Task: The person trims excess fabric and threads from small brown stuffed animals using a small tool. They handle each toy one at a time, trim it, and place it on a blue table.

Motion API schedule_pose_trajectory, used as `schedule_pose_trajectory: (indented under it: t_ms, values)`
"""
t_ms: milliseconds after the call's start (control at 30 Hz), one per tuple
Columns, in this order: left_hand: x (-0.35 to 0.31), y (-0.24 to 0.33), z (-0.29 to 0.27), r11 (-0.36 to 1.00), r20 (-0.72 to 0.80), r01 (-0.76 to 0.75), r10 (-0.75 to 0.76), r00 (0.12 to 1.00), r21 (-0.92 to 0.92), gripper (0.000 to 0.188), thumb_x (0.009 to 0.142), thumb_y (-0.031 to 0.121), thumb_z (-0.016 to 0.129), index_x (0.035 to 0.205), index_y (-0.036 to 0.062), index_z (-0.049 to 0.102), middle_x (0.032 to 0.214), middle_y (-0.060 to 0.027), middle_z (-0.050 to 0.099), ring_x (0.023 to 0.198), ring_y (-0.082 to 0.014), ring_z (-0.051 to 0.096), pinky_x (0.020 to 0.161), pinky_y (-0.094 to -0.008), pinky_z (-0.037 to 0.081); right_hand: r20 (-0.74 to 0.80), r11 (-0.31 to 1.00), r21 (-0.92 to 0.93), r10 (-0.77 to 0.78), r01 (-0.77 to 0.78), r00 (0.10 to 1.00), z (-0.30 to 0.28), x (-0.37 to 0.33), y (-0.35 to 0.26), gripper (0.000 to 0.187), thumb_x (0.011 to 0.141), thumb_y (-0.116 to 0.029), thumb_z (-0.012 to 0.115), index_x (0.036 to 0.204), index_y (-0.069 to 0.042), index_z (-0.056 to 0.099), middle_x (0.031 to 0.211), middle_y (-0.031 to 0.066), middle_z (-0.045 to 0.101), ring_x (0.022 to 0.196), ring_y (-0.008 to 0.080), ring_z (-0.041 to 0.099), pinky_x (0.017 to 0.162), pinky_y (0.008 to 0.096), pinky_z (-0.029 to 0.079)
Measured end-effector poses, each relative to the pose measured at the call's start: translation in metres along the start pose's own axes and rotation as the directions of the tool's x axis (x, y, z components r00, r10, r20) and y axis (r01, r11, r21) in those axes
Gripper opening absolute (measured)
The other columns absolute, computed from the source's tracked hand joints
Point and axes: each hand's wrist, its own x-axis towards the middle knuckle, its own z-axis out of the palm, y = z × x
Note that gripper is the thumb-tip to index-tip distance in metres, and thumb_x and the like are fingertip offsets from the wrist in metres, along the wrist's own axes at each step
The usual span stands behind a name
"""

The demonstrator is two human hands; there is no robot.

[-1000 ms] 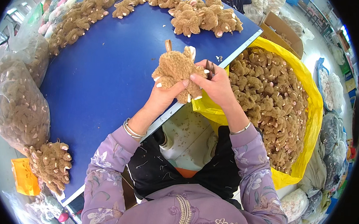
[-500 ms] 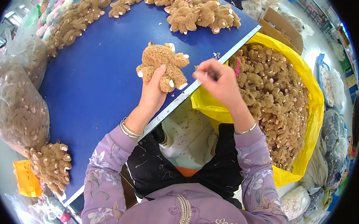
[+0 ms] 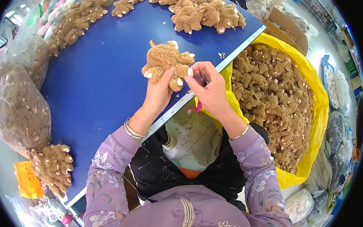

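A brown curly plush toy [image 3: 165, 59] with white-tipped limbs is held just above the blue table, near its edge. My left hand [image 3: 159, 89] grips its lower part, the thumb lying across the fabric. With thumb and forefinger, my right hand [image 3: 210, 86] pinches the white tip of a limb on the toy's right side. A small dark metal tool [image 3: 203, 77], probably thread snips, sits inside that same hand, mostly hidden by the fingers. Below the hand shows something bright pink [image 3: 198, 106], like a cord or tie.
At my right stands a yellow sack [image 3: 320, 122] full of similar brown plush pieces [image 3: 273, 106]. More plush toys [image 3: 204, 13] lie along the far side of the blue table [image 3: 87, 91]. Clear bags [image 3: 18, 103] and another plush pile [image 3: 53, 168] are at the left.
My right hand has moved left from beyond the table edge to the plush toy and now pinches a limb tip. My left hand still holds the toy, shifted slightly.
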Motion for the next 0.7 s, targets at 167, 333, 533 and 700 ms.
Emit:
schedule_pose_trajectory:
  t_ms: [167, 333, 533, 700]
  values:
    - [0.001, -0.004, -0.001, 0.999, -0.016, -0.037, 0.036, 0.999, -0.023, 0.03, 0.097, 0.012, 0.054, 0.125, 0.0043, 0.048, 0.111, -0.0072, 0.061, 0.092, -0.0153, 0.063, 0.07, -0.0282, 0.054, -0.043, 0.998, 0.051, -0.033, 0.035, 0.999, 0.0, 0.005, -0.005, 0.013, 0.087, -0.006, 0.066, 0.096, -0.003, 0.058, 0.073, -0.006, 0.049, 0.066, 0.0016, 0.043, 0.057, 0.0182, 0.037]
    - [0.001, -0.005, 0.002, 0.986, -0.132, -0.164, 0.161, 0.978, -0.011, 0.029, 0.093, 0.012, 0.061, 0.119, 0.0003, 0.053, 0.109, -0.0082, 0.063, 0.097, -0.0159, 0.063, 0.078, -0.0288, 0.054, 0.082, 0.976, -0.126, 0.189, -0.177, 0.979, -0.001, 0.0, 0.004, 0.028, 0.09, -0.024, 0.065, 0.09, 0.004, 0.061, 0.067, -0.0009, 0.052, 0.064, 0.0051, 0.045, 0.056, 0.0255, 0.041]
    - [-0.004, -0.006, 0.0, 0.928, -0.136, -0.141, 0.198, 0.971, 0.346, 0.029, 0.089, 0.015, 0.069, 0.112, -0.0001, 0.06, 0.105, -0.006, 0.065, 0.092, -0.0119, 0.062, 0.077, -0.0255, 0.052, 0.111, 0.969, -0.051, 0.248, -0.244, 0.962, 0.006, -0.002, 0.003, 0.03, 0.089, -0.025, 0.065, 0.094, 0.005, 0.064, 0.07, 0.0007, 0.057, 0.065, 0.0067, 0.046, 0.058, 0.0261, 0.042]
    - [-0.003, -0.004, 0.003, 0.949, -0.124, -0.154, 0.194, 0.973, 0.274, 0.026, 0.09, 0.014, 0.067, 0.112, 0.0012, 0.06, 0.099, -0.0026, 0.066, 0.084, -0.0088, 0.062, 0.067, -0.0233, 0.05, 0.051, 0.976, 0.012, 0.215, -0.216, 0.975, 0.006, 0.001, 0.004, 0.02, 0.083, -0.016, 0.07, 0.086, 0.0, 0.059, 0.069, -0.0037, 0.052, 0.065, 0.0045, 0.043, 0.057, 0.0228, 0.039]
